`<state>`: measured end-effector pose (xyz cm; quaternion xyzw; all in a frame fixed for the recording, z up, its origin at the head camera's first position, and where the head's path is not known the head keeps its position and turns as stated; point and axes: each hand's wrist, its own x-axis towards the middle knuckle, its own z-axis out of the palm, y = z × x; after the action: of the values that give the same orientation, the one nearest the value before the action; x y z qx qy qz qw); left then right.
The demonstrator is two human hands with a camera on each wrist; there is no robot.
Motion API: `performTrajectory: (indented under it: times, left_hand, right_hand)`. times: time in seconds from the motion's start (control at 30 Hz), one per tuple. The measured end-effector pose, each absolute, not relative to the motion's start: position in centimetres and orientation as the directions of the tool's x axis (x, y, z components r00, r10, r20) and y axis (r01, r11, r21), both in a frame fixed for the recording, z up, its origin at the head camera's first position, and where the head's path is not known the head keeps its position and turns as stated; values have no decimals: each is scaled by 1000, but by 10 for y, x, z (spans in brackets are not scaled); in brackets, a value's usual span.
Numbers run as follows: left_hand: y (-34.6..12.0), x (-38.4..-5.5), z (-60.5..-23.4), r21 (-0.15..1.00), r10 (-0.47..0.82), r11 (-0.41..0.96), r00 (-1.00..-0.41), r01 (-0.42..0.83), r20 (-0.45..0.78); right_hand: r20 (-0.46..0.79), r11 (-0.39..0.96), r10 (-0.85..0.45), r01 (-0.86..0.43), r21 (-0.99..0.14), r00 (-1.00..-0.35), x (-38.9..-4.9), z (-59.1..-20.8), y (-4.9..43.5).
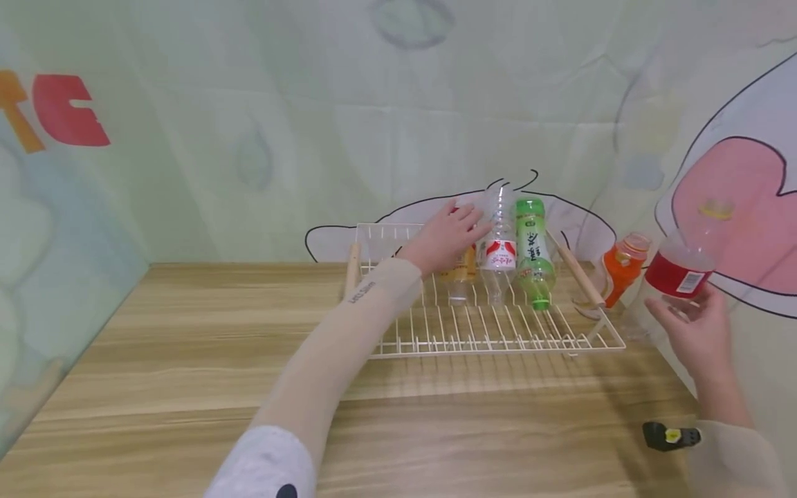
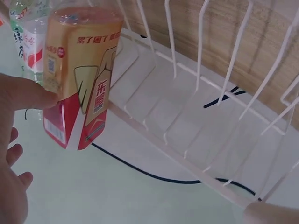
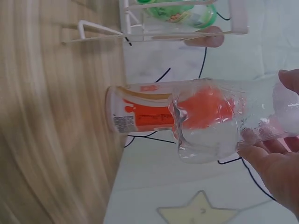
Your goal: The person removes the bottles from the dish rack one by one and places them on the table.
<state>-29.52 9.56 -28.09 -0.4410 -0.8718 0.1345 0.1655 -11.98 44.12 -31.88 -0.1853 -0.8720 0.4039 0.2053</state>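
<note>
My left hand (image 1: 445,238) is at the back of a white wire rack (image 1: 498,344). Its thumb touches the side of a yellow and red drink bottle (image 2: 84,70), while the other fingers spread apart beside it. Next to that bottle, a clear bottle with a white and red label (image 1: 500,254) and a green tea bottle (image 1: 533,249) lean in the rack, the green one cap down. Off the rack's right side, my right hand (image 1: 700,339) grips a clear plastic bottle with a red label (image 1: 675,277), tilted, its base over the orange bottle in the right wrist view.
An orange-labelled bottle (image 3: 149,109) stands upright on the wooden table (image 1: 187,387), just right of the rack. Wooden bars (image 1: 579,277) form the rack's sides. A printed cloth wall (image 1: 249,138) rises behind the table and along its right edge.
</note>
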Motion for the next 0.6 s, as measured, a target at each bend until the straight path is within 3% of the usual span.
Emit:
performTrajectory:
  times: [0.27,0.6]
  left_hand:
    - [96,-297,-293,-366,808,574,-578,732,111]
    - [104,-297,-308,-487,830,511,-555,708,63]
  right_hand:
    - [126,569,521,234,-788,-844,-125,-335,445]
    - [21,505,523,291,-812,-852,-130,-345,449]
